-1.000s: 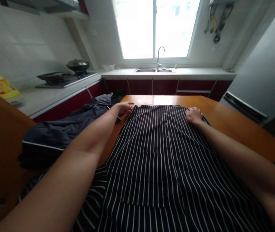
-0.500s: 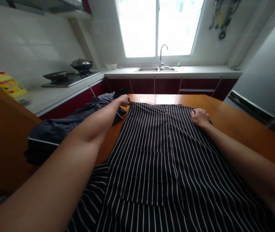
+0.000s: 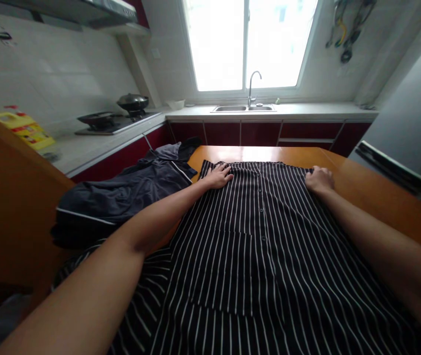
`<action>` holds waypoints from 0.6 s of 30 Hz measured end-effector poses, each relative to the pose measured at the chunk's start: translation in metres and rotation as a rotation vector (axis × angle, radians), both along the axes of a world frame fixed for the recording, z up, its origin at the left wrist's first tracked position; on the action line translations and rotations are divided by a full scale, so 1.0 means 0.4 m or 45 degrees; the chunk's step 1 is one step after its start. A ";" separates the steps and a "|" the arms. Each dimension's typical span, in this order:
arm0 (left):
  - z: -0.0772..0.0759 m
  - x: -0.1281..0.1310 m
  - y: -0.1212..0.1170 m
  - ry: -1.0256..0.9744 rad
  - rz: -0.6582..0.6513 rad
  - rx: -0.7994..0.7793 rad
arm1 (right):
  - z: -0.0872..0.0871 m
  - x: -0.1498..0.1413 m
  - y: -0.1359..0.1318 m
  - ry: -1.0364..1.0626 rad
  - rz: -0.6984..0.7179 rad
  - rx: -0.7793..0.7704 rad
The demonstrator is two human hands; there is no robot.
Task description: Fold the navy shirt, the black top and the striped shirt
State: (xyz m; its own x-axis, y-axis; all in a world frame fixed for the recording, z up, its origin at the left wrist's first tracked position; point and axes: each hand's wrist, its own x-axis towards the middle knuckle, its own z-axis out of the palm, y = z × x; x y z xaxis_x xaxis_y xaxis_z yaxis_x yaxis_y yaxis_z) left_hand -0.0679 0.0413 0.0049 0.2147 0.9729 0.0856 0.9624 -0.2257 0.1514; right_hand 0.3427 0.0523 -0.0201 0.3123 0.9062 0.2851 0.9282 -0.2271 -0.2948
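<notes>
A black shirt with white stripes (image 3: pixel 228 266) lies spread over the wooden table, its buttons running down the middle and a pocket outline showing left of them. Flat on the shirt's far left corner rests my left hand (image 3: pixel 218 176), fingers spread. At the far right corner my right hand (image 3: pixel 320 180) is closed, its fingers curled on the shirt's edge. Both forearms reach forward over the cloth. One striped sleeve (image 3: pixel 147 291) hangs partly beneath my left forearm.
Dark grey clothing (image 3: pixel 122 197) is heaped to the left of the shirt. The wooden table (image 3: pixel 373 197) shows at right. Beyond it are the sink (image 3: pixel 230 108), a stove (image 3: pixel 116 125) with pans and a yellow jug (image 3: pixel 25 130). A fridge (image 3: pixel 410 113) stands at right.
My left hand has let go of the far left corner and moved right to lie flat on the cloth. My right hand has shifted slightly right, still at its corner.
</notes>
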 end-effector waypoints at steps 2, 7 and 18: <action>0.010 -0.008 0.022 -0.032 0.109 0.071 | 0.009 0.015 0.004 0.036 -0.097 -0.012; 0.068 -0.067 0.104 -0.054 0.393 0.088 | 0.044 -0.006 0.015 -0.016 -0.028 0.122; 0.075 -0.189 0.116 -0.389 0.686 -0.068 | 0.096 -0.339 0.063 0.321 0.610 -0.080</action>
State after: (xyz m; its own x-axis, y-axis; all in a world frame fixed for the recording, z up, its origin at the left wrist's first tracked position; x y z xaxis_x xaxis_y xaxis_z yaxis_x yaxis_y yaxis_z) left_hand -0.1436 0.0877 0.0349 -0.3342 0.9424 0.0140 0.8504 0.2951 0.4356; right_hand 0.2072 0.0774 0.0182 -0.0878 0.9768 0.1954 0.8343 0.1793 -0.5214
